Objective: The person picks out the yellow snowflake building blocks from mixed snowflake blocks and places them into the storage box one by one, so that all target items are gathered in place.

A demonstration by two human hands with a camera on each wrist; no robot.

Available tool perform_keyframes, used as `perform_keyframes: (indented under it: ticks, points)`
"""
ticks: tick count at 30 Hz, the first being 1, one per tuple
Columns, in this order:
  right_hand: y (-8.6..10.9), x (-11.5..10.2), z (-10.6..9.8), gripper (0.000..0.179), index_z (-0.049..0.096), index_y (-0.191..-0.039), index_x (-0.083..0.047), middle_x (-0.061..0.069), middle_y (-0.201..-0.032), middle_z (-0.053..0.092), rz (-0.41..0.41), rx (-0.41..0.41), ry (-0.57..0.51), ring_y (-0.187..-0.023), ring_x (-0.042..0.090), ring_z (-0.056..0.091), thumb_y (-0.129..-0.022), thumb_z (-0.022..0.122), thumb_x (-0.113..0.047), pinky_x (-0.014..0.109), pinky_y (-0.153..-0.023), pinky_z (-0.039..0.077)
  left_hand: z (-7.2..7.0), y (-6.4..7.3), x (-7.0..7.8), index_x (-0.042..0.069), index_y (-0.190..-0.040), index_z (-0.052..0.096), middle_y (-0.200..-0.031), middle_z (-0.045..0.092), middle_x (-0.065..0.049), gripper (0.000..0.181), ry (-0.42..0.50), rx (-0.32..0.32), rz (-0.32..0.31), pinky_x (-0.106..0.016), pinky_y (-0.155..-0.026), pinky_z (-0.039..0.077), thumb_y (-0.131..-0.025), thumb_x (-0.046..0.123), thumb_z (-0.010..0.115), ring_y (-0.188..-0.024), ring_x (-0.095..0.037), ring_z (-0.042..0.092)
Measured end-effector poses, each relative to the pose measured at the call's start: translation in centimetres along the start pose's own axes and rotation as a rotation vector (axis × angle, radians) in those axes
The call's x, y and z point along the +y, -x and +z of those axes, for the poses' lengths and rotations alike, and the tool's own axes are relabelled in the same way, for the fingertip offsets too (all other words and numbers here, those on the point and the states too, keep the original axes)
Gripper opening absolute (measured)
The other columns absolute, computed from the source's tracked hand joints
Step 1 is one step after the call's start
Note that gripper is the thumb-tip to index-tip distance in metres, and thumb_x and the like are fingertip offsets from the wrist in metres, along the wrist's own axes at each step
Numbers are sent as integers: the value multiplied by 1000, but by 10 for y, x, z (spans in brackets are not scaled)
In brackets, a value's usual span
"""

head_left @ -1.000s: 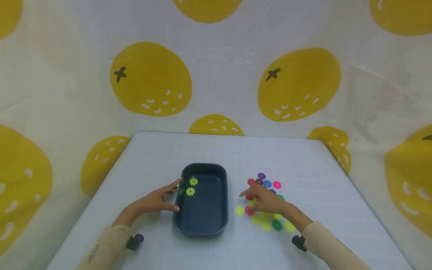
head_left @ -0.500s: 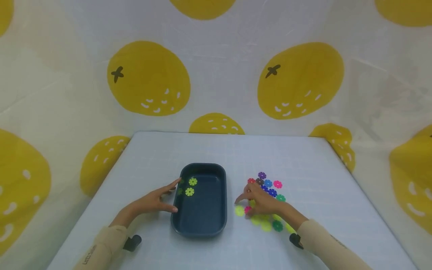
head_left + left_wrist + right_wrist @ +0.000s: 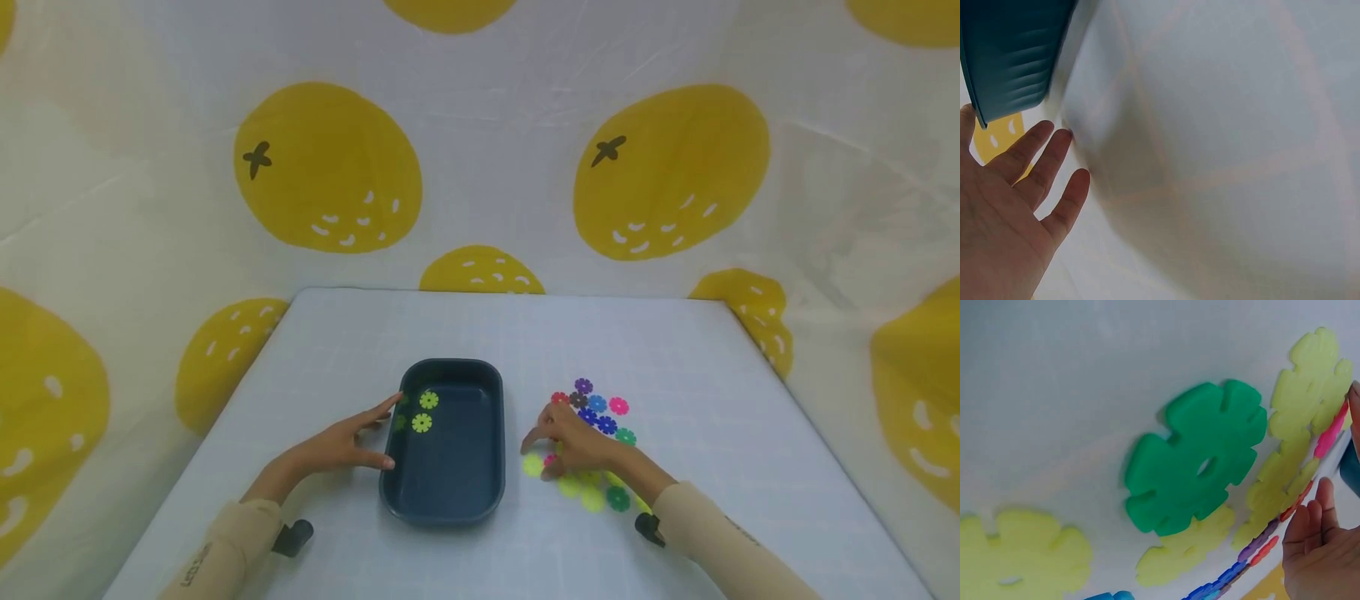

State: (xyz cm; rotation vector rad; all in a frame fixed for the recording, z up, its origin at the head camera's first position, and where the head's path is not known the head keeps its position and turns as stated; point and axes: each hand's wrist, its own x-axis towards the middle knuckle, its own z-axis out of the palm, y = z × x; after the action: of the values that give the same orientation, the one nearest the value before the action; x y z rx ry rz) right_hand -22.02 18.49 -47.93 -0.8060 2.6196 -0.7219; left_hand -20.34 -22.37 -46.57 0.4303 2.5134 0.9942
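Observation:
My left hand [image 3: 337, 446] touches the left rim of a dark blue tray [image 3: 457, 475], thumb and fingers spread. In the left wrist view its fingers reach toward the tray's outer wall [image 3: 1016, 62]. Two yellow-green snowflake discs [image 3: 422, 422] lie inside the tray. My right hand [image 3: 577, 440] is low over a spread of coloured snowflake discs. Its index finger and thumb stand apart beside a yellow disc [image 3: 532, 465] and a pink disc [image 3: 1330, 434], which the thumb partly covers. The other fingers are bent. The palm hides several discs.
Around the right hand lie a green disc [image 3: 618, 498], dark blue discs [image 3: 607, 425], a purple disc [image 3: 583, 386] and a pink disc [image 3: 618, 406]. A white cloth [image 3: 375, 333] covers the table. Behind hangs a fruit-patterned curtain [image 3: 495, 167].
My right hand has shifted slightly left and down, its index finger lowering beside the yellow disc, with the thumb over more of the pink disc. The left hand stays at the tray rim.

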Motion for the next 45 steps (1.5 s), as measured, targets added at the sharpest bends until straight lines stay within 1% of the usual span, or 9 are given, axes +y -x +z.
perform_keyframes:
  ticks: [10, 14, 22, 25, 29, 32, 34, 40, 45]
  points:
    - [2, -1, 2, 32, 75, -104, -33, -2, -103, 47, 55, 2, -47, -102, 15, 42, -77, 85, -20, 30, -77, 45, 0, 0, 3, 33, -160, 13, -161, 28, -19, 109, 2, -1, -7, -68, -112, 31, -77, 43, 84, -145, -45, 31]
    - [3, -3, 3, 31, 76, -102, -31, -1, -102, 48, 52, 7, -65, -101, 16, 42, -77, 85, -16, 30, -77, 46, 0, 0, 1, 34, -160, 13, -162, 27, -18, 109, 13, -2, -6, -68, -112, 30, -77, 42, 84, -145, -45, 31]
    - [4, -8, 4, 30, 76, -101, -29, -6, -104, 53, 64, 18, -30, -103, 13, 46, -76, 86, -14, 29, -82, 48, 0, 0, -2, 34, -160, 13, -162, 27, -19, 109, 19, -8, 6, -68, -112, 30, -78, 42, 84, -145, -45, 30]
    - [4, -12, 4, 31, 75, -101, -26, -8, -105, 56, 53, 25, -7, -102, 12, 48, -75, 86, -13, 28, -81, 52, 0, 0, -1, 34, -160, 13, -162, 28, -19, 109, 14, -4, 3, -68, -112, 31, -77, 42, 84, -144, -45, 32]
    - [6, -18, 3, 30, 69, -101, -22, -9, -99, 59, 62, -9, -22, -94, 11, 54, -77, 83, -12, 26, -79, 56, 1, -1, 0, 34, -160, 13, -162, 28, -19, 110, 7, 1, -7, -67, -112, 31, -77, 42, 84, -144, -45, 33]
    - [7, -23, 3, 30, 63, -100, -21, -8, -90, 59, 77, -38, -53, -84, 10, 56, -79, 82, -10, 25, -76, 57, 2, -1, -1, 33, -160, 14, -162, 28, -18, 110, 6, 2, -10, -67, -112, 31, -76, 42, 85, -144, -45, 33]
    - [8, -24, 4, 28, 63, -100, -20, -8, -88, 60, 69, -39, -58, -80, 10, 57, -80, 81, -10, 24, -75, 58, 2, -1, -1, 33, -160, 14, -161, 29, -18, 110, 3, 4, -9, -67, -112, 32, -76, 42, 85, -144, -44, 33]
    - [10, -20, 4, 19, 74, -99, -19, -11, -91, 68, 14, -22, -32, -82, 5, 61, -83, 79, -11, 22, -76, 58, 2, 0, 2, 33, -160, 15, -162, 28, -18, 110, -2, 13, -14, -67, -112, 32, -76, 42, 85, -144, -44, 33]
    - [14, -20, 2, 14, 79, -98, -18, -11, -89, 68, 9, 3, 8, -82, 5, 62, -84, 78, -13, 20, -74, 58, 2, 0, 3, 34, -160, 15, -163, 27, -17, 110, 3, 10, -27, -67, -112, 31, -76, 42, 85, -145, -44, 32]
